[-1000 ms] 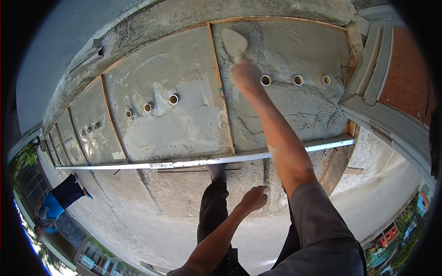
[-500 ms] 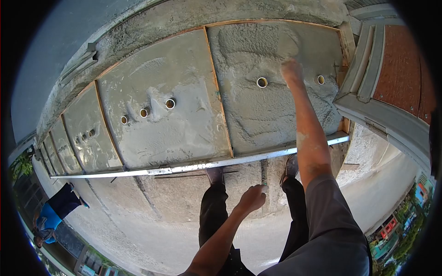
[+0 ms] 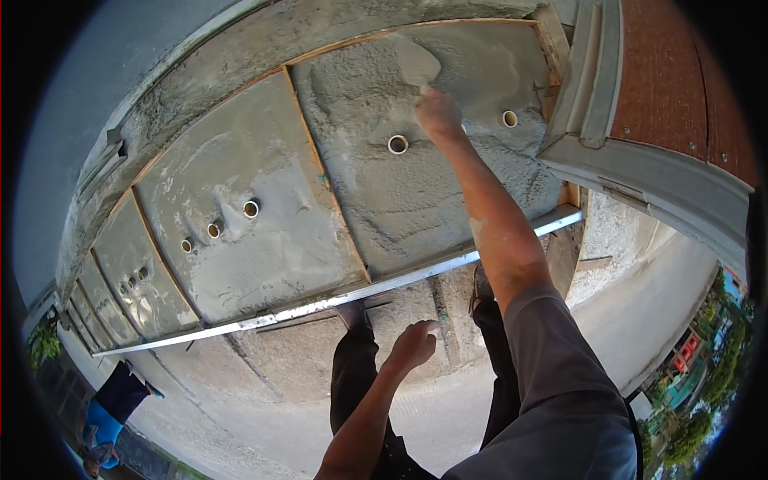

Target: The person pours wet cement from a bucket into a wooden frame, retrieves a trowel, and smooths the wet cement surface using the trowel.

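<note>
My right hand is closed round the handle of a trowel. Its pointed blade lies on wet concrete in the upper part of the nearest framed section, beyond a white pipe end. A second white pipe end stands to the right of that hand. Low over the ground near my legs is my left hand, its fingers curled closed. Something pale shows at its fingertips, too small to make out.
Wooden dividers split the concrete into several sections, with more pipe ends to the left. A long metal edge strip runs along the near side. A grey structure with a red-brown panel stands at right. A person is at lower left.
The whole view has shifted, so the concrete sits further left. My right hand has moved the trowel a little left and farther out across the surface. My left hand stays curled.
</note>
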Available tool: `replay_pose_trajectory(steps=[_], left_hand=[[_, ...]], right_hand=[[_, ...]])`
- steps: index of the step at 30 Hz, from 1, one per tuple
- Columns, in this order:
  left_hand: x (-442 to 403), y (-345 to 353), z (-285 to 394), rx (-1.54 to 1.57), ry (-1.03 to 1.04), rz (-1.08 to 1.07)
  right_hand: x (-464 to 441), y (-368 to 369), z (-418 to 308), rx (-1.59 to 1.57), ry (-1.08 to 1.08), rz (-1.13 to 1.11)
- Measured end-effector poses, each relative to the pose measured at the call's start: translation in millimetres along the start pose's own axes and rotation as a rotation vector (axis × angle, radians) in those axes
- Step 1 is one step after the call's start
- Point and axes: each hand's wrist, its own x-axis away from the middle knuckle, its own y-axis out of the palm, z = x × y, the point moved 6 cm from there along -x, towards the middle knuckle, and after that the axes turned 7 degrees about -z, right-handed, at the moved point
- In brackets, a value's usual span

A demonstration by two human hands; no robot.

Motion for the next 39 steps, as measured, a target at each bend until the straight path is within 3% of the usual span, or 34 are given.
replay_pose_trajectory(steps=[4, 10, 13, 16, 18, 20, 25, 29, 31, 34, 35, 37, 39], left_hand=[[-6.0, 0.8, -0.4, -0.031, 0.023, 0.03], [-10.3, -0.9, 1.6, -0.045, 0.001, 0.023], [-12.6, -2.1, 6.0, -0.059, -0.004, 0.019], [-14.6, -0.4, 4.3, -0.068, 0.011, 0.014], [-18.9, 1.8, 7.2, -0.071, 0.022, 0.007], [-19.4, 3.9, 7.2, -0.068, 0.016, -0.001], [-22.7, 10.1, -2.6, -0.053, -0.005, -0.011], [-23.4, 8.7, -2.6, -0.058, -0.017, -0.004], [-23.7, 8.8, -3.9, -0.06, 0.01, -0.002], [-25.7, 1.0, -1.9, -0.085, 0.031, 0.018], [-24.1, -1.8, -0.4, -0.095, 0.03, 0.023], [-21.7, -4.5, 2.3, -0.065, 0.005, 0.029], [-21.0, -4.8, 4.1, -0.056, -0.005, 0.022]], right_hand=[[-7.2, -32.3, 58.4, 0.004, 0.043, 0.16], [-48.9, -74.9, 144.8, 0.142, 0.147, 0.134], [-70.5, -104.1, 176.4, 0.062, 0.322, 0.18], [-69.5, -114.3, 189.3, -0.257, 0.525, 0.068], [-94.5, -90.0, 206.5, 0.124, 0.185, 0.038], [-88.6, -81.0, 200.9, 0.134, 0.079, 0.085], [-37.7, -85.1, 168.6, -0.342, 0.25, 0.237], [-36.1, -86.8, 174.8, -1.038, 0.559, 0.185], [-66.5, -93.3, 190.3, -1.108, 0.555, 0.243], [-169.0, -105.3, 232.8, -0.456, 0.305, 0.385], [-160.8, -113.3, 225.4, -0.501, 0.432, 0.347], [-150.1, -104.5, 223.0, 0.043, 0.286, 0.208], [-130.5, -86.6, 234.6, 0.323, 0.272, 0.127]])
